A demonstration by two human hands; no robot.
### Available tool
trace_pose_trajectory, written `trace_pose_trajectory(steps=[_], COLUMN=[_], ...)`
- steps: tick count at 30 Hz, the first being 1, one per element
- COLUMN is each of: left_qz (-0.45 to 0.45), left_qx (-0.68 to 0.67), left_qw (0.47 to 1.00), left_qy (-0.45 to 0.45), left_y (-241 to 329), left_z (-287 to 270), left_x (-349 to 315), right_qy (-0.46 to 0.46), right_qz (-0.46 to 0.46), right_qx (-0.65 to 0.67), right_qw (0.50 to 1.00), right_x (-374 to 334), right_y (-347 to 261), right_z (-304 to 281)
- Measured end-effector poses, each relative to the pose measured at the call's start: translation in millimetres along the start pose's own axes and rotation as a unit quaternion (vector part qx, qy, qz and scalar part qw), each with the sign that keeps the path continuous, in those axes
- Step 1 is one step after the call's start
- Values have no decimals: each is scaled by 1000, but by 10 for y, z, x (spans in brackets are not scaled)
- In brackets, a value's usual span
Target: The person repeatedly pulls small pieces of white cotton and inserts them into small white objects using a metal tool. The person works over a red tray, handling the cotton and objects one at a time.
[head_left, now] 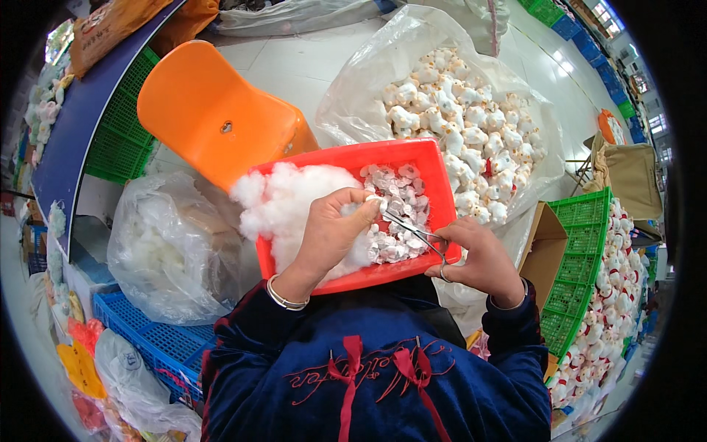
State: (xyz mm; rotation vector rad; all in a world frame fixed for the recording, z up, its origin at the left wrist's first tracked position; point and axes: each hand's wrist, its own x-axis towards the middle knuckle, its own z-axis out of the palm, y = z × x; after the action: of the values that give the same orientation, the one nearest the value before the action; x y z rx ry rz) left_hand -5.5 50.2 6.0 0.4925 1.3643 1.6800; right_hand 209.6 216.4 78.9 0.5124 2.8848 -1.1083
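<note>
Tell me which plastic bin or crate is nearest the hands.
The red bin, beneath the left hand; the blue crate at lower left and the green crate at right stand farther off.

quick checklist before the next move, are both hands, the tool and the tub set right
1. Left hand has the small white piece pinched between thumb and forefinger: ok
2. Right hand holds the scissor-handled tool by its finger loops: ok
3. Tool's tip shut on something: cannot tell, it is too small at the white piece
4. White stuffing all inside the red tub: not ok, it bulges over the left edge
5. Silvery pieces within the tub, on the right side: ok
6. Clear bag of white plush toys open beyond the tub: ok
</note>
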Motion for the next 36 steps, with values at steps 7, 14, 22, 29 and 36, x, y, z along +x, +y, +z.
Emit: trace_pose_trajectory(steps=[7, 14, 22, 29, 36], left_qz=[15, 34, 15, -3, 21], left_qx=[1, 82, 108, 55, -6], left_qw=[1000, 996, 994, 997, 999], left_qy=[26, 11, -24, -53, -40], left_y=[119, 84, 168, 157, 111], left_z=[-16, 12, 35, -23, -38], left_x=[-41, -72, -114, -90, -100], right_qy=[41, 52, 31, -2, -22], right_qz=[-2, 19, -2, -18, 15], right_qx=[-59, -49, -25, -42, 75], right_qw=[997, 997, 999, 999, 997], right_x=[-22, 46, 64, 102, 123], right_y=[-13, -92, -72, -54, -116], right_z=[24, 72, 59, -54, 56])
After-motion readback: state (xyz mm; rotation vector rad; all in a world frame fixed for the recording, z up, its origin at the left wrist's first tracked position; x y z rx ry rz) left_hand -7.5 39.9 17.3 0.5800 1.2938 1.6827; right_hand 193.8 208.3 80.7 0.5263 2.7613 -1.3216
